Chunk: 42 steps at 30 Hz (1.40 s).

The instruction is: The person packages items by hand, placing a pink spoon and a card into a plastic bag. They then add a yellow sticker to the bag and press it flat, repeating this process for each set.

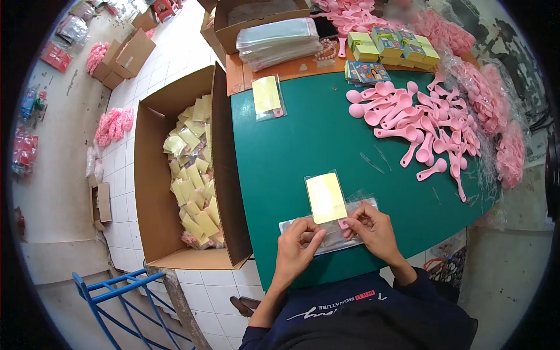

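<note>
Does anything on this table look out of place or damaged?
Nothing looks clearly damaged. A few thin clear plastic strips lie loose on the green table, like stray scraps. One card packet sits alone at the table's edge, while many similar ones fill the cardboard box beside it.

Clear packet (325, 189): yellow card (326, 201), pink handle (343, 223) at corner.

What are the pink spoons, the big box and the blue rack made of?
Pink spoons: probably plastic, smooth with a soft shine, all one even color.
Big box: cardboard, dull brown, with flat folding sides.
Blue rack: looks like painted metal, with thin round bars and a slight gloss, though I can't be sure from here.
</note>
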{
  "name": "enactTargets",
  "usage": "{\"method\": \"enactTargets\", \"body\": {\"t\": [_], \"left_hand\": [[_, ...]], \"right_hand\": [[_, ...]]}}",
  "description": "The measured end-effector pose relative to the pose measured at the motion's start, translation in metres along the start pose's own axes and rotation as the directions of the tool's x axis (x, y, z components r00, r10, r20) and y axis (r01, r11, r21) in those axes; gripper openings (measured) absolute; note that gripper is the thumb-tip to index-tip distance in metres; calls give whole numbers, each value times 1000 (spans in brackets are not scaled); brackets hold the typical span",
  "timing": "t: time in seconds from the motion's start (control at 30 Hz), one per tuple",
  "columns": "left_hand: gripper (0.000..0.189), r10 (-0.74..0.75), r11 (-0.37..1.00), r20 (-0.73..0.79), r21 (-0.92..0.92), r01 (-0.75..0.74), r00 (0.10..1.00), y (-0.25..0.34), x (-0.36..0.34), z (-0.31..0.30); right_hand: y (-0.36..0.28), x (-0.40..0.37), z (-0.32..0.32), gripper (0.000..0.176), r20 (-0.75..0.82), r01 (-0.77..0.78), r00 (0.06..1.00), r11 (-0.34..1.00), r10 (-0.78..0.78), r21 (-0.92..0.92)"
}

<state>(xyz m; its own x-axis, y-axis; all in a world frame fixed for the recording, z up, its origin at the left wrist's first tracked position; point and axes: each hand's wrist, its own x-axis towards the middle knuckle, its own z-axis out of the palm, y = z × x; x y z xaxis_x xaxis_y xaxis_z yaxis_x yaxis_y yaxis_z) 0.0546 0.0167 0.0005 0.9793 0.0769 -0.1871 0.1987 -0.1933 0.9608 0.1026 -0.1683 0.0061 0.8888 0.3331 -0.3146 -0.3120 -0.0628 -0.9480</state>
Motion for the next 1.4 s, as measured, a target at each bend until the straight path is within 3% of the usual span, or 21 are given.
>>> {"method": "enactTargets", "body": {"t": [0.3,0.47,0.57,0.7,0.77,0.8,0.87,0.93,1.0,1.1,1.3,1.37,1.4], "left_hand": [[18,-109,977,-190,-201,71,976,-3,-4,13],[18,-76,980,-155,-193,45,985,-9,-5,12],[27,-15,998,-118,-56,9,993,3,-4,7],[35,203,973,-62,127,-194,977,8,17,-7],[36,226,969,-64,119,-218,972,16,43,-20],[34,336,886,-117,376,-271,935,18,56,-27],[31,567,539,-120,802,-257,815,22,78,-36],[27,470,678,11,636,-369,883,26,81,-33],[24,288,814,213,459,-356,934,32,74,-20],[27,267,773,335,485,-409,903,10,68,14],[21,271,870,341,314,-381,900,7,74,18],[18,346,839,292,329,-433,892,10,72,19],[17,384,822,268,337,-459,884,12,70,19]], "right_hand": [[1,-2,9,9,-81,42,996,997,-47,-67],[0,-6,14,29,-87,67,993,991,-77,-118],[1,-5,12,37,-49,80,995,981,-90,-180],[-12,7,2,40,23,134,991,936,-134,-324],[-32,24,-16,40,96,367,920,753,-379,-547],[-41,34,-30,40,159,464,861,618,-483,-635],[-44,54,-77,44,228,387,838,246,-495,-889],[-33,68,-123,36,272,251,821,-111,-501,-962],[-26,71,-145,34,327,280,816,-170,-476,-945],[-21,71,-153,30,380,319,808,-208,-450,-925],[-22,55,-156,28,365,270,776,-253,-514,-929],[-17,59,-166,28,349,276,797,-218,-492,-936],[-18,56,-164,27,361,289,759,-217,-541,-932]]}}
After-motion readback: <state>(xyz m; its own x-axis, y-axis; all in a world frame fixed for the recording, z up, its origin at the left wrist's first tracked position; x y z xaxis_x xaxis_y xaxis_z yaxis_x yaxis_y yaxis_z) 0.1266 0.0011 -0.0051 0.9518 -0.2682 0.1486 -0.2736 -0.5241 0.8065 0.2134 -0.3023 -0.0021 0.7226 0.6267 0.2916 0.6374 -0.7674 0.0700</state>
